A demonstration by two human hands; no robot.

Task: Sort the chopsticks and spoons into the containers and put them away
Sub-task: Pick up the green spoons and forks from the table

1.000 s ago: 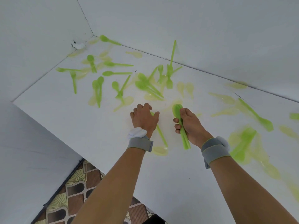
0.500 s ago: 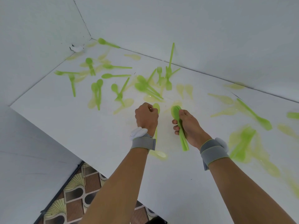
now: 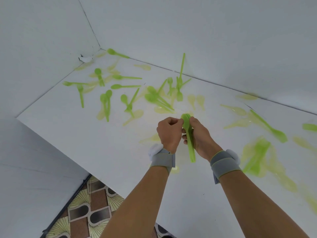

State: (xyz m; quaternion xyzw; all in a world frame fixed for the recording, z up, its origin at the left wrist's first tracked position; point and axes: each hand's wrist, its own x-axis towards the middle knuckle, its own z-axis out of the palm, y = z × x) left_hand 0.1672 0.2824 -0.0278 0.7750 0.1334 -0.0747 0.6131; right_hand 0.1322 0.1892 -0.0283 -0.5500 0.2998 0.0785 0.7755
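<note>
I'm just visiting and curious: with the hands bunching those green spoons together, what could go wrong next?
The right hand grips a bundle of green spoons whose handles stick out loose below, so one might slip free as the left hand adds another. Forks lie among the scattered spoons and could get gathered by mistake.

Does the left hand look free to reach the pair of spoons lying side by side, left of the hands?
Probably yes. The left hand is at the spoons in the right hand; bare table lies between it and the pair of spoons.
</note>
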